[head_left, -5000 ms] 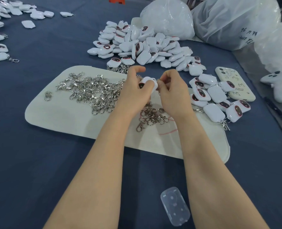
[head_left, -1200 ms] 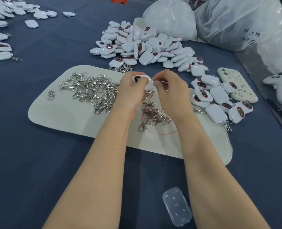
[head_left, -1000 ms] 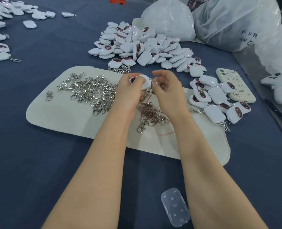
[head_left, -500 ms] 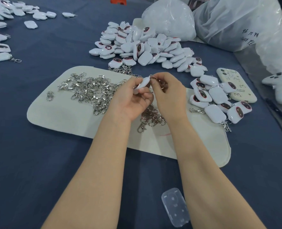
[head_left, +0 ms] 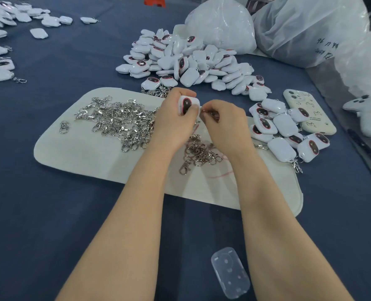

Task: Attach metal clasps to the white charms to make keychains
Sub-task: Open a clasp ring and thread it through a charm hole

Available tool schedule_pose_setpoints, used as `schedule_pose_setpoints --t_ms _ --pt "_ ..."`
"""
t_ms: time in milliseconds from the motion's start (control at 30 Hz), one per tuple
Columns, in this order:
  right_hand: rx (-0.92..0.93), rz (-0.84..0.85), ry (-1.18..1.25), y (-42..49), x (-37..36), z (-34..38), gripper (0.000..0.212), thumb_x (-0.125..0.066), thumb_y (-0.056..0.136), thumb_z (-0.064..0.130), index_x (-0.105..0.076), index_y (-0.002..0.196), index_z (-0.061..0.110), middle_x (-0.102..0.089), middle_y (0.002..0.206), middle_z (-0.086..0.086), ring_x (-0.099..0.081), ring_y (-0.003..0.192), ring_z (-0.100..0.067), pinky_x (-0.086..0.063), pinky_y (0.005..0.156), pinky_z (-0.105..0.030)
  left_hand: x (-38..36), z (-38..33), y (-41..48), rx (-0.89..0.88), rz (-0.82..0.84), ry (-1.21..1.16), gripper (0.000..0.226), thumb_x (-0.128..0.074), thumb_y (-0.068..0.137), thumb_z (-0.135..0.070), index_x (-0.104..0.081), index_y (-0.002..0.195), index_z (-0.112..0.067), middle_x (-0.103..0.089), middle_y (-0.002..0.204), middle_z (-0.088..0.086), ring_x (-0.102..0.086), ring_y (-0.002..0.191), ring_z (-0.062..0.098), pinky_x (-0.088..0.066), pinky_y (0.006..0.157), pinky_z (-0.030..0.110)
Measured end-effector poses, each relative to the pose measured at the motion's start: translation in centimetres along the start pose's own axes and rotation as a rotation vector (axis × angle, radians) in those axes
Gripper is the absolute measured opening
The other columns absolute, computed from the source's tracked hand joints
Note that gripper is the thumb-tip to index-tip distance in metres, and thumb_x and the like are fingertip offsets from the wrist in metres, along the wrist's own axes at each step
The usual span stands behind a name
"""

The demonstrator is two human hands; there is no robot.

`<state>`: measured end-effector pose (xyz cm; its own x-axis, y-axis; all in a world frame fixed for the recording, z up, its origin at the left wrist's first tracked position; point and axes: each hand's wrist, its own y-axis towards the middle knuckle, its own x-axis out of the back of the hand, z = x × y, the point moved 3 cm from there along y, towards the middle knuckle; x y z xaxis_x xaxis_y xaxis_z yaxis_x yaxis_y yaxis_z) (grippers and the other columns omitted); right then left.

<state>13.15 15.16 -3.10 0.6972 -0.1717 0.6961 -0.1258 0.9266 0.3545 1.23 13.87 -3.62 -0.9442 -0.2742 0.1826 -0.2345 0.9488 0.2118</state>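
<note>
Head camera shows your left hand (head_left: pixel 171 124) gripping one white charm (head_left: pixel 187 104) just above the cream mat (head_left: pixel 82 153), fingers and thumb curled round it, its dark oval face turned toward you. Your right hand (head_left: pixel 226 124) pinches a metal clasp (head_left: pixel 210 112) close against the charm's edge; whether the two are joined cannot be told. Loose clasps (head_left: pixel 119 122) lie heaped on the mat to your left, with a smaller bunch (head_left: pixel 198 153) between your wrists. Bare charms (head_left: pixel 191 64) are piled beyond the mat. Finished keychains (head_left: pixel 284 131) cluster on your right beside a phone (head_left: pixel 310 114).
</note>
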Motion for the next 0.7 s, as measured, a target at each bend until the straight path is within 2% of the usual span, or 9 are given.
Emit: schedule_pose_setpoints --t_ms 100,167,233,333,433,567,700 --pt "-0.100 -0.025 0.196 -0.2 -0.5 0.0 0.011 -0.059 0.090 0.011 -0.068 0.096 0.011 -0.064 0.089 0.006 -0.057 0.083 -0.009 -0.043 0.076 -0.011 -0.3 0.8 0.2 0.210 -0.050 -0.246 0.014 -0.054 0.090 -0.007 -0.056 0.097 -0.019 -0.055 0.082 -0.002 -0.048 0.056 0.006 -0.042 0.057 0.020" --pt "-0.189 -0.039 0.374 -0.4 -1.0 -0.1 0.007 -0.060 0.089 0.010 -0.064 0.093 0.013 -0.064 0.089 0.004 -0.060 0.087 -0.013 -0.049 0.086 -0.027 -0.5 1.2 0.1 0.382 -0.040 -0.483 0.011 -0.052 0.092 -0.006 -0.055 0.094 -0.016 -0.055 0.075 0.003 -0.045 0.045 0.006 -0.039 0.047 0.019" --pt "-0.215 -0.067 0.459 -0.5 -1.3 0.1 0.009 -0.059 0.089 0.007 -0.061 0.089 0.016 -0.064 0.087 0.003 -0.060 0.086 -0.015 -0.051 0.088 -0.036 -0.8 1.3 -0.1 0.507 0.001 -0.693 0.010 -0.050 0.093 -0.006 -0.055 0.089 -0.013 -0.053 0.064 0.002 -0.043 0.039 0.004 -0.038 0.042 0.015" --pt "-0.192 -0.141 0.517 -0.5 -1.1 0.3 0.018 -0.059 0.090 0.008 -0.059 0.082 0.024 -0.063 0.082 0.008 -0.060 0.082 -0.012 -0.052 0.087 -0.041 -1.0 1.2 -0.3 0.609 0.084 -0.888 0.015 -0.049 0.095 -0.008 -0.052 0.081 -0.011 -0.047 0.041 -0.006 -0.042 0.034 0.001 -0.036 0.040 0.014" --pt "-0.179 -0.194 0.544 -0.4 -0.9 0.2 0.023 -0.059 0.091 0.009 -0.058 0.080 0.029 -0.064 0.082 0.010 -0.061 0.083 -0.013 -0.052 0.087 -0.043 -1.1 1.0 -0.3 0.650 0.127 -0.970 0.008 -0.050 0.094 -0.010 -0.053 0.087 -0.008 -0.050 0.043 -0.004 -0.043 0.035 0.002 -0.037 0.040 0.014" --pt "-0.117 -0.220 0.498 -0.2 -0.7 0.1 0.016 -0.055 0.092 0.006 -0.061 0.088 0.021 -0.064 0.082 0.012 -0.061 0.081 -0.012 -0.052 0.085 -0.036 -1.2 1.1 -0.5 0.687 0.146 -0.976 0.013 -0.050 0.094 -0.010 -0.055 0.081 -0.008 -0.048 0.051 -0.002 -0.042 0.035 0.002 -0.036 0.040 0.013" --pt "-0.063 -0.248 0.415 -0.4 -0.7 0.1 0.014 -0.054 0.092 0.006 -0.059 0.091 0.019 -0.062 0.083 0.012 -0.058 0.077 -0.007 -0.046 0.075 -0.014 -1.2 1.2 -0.5 0.700 0.151 -0.961 0.012 -0.051 0.093 -0.009 -0.056 0.082 -0.007 -0.045 0.066 0.000 -0.041 0.034 0.002 -0.036 0.039 0.013"
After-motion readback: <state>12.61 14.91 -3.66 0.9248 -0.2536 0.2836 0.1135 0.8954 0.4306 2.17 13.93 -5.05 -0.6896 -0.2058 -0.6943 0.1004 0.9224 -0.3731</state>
